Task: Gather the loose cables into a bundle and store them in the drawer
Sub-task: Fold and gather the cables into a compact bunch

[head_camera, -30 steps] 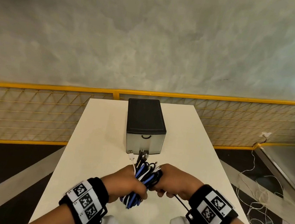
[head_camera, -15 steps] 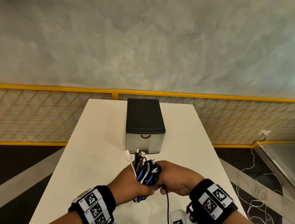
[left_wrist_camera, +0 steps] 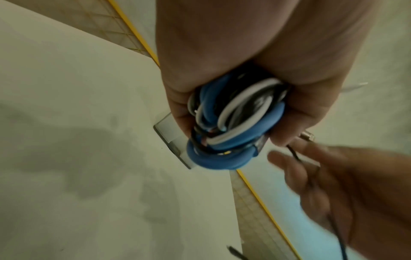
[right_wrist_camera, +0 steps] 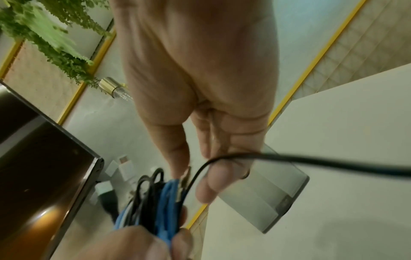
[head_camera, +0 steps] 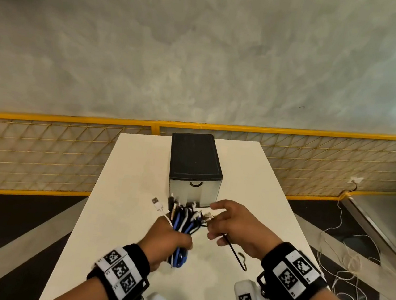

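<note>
My left hand grips a bundle of blue, white and black cables upright over the white table, in front of the drawer unit. The left wrist view shows the folded loops of the bundle sticking out of my left hand. My right hand is just right of the bundle, index finger stretched out, lower fingers curled round a loose black cable. That black cable crosses my right hand's fingers and joins the bundle. The drawer is closed.
A white USB plug sticks out to the bundle's left. A yellow-framed mesh fence runs behind the table. White cords lie on the floor to the right. A dark panel and a plant show in the right wrist view.
My right hand has come off the bundle and shifted right, its fingers spreading, with the black cable trailing from it. My left hand still holds the bundle.
</note>
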